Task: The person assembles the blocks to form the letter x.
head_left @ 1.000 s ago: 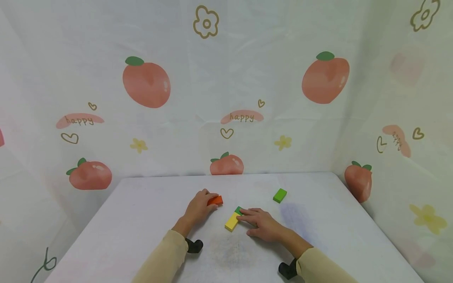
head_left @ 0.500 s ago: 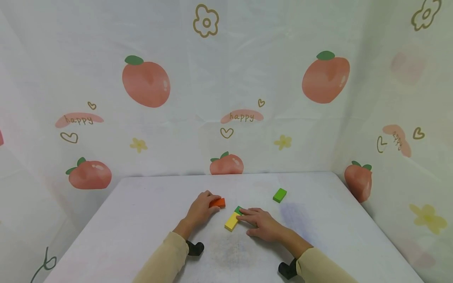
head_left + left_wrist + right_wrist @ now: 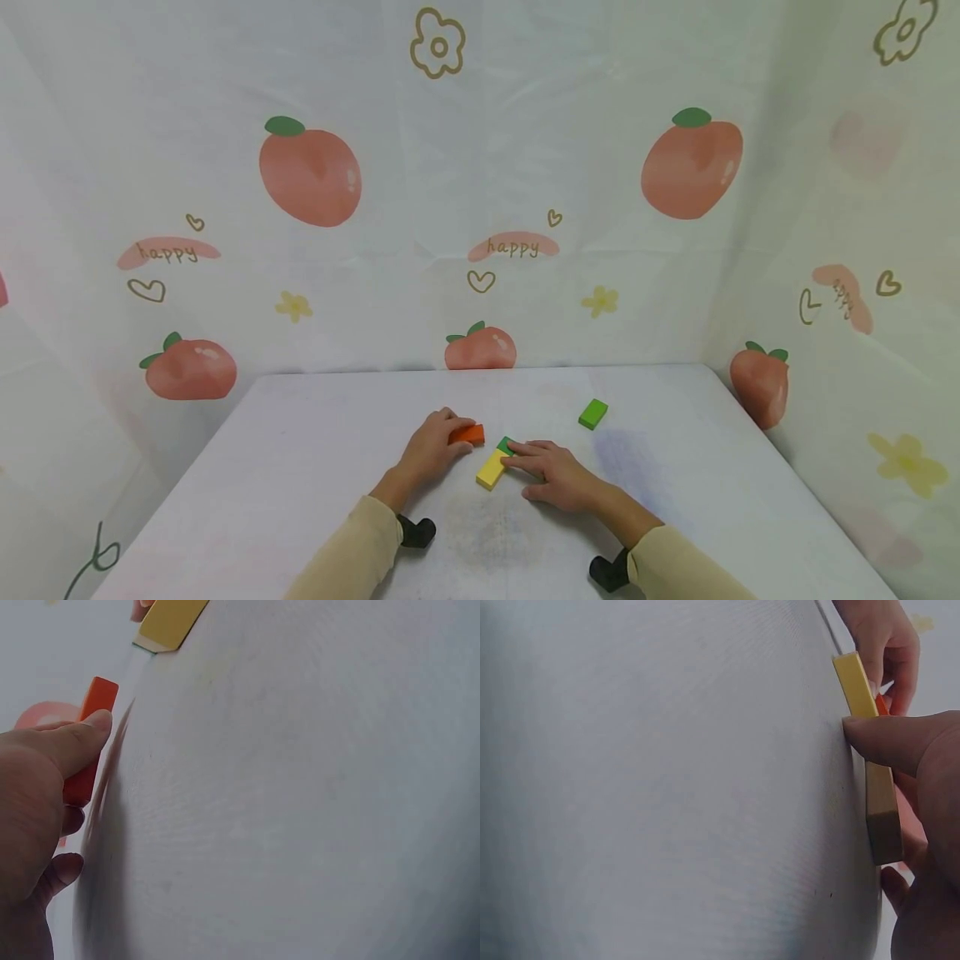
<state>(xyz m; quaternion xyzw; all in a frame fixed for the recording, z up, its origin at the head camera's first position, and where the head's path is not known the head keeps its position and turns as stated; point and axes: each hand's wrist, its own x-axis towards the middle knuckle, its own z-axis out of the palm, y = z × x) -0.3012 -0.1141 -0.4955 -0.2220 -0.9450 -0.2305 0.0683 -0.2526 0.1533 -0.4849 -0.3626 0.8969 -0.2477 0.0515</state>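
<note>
On the counter, I see the left hand, curled, pinching the orange block; the right hand, fingers outstretched, touches the yellow block at 5 o'clock from the orange.

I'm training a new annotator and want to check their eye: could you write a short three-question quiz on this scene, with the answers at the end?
1. Multiple choice: what colour is the block gripped by the left hand? A) blue; B) orange; C) purple.
2. True or false: the light green block lies apart from both hands.
3. Fill in: in the head view, the fingertips of the right hand are at a dark green block and a ____ one.

Key:
1. B: the left hand grips the orange block.
2. True.
3. Yellow: the missing word names the yellow block.
</note>
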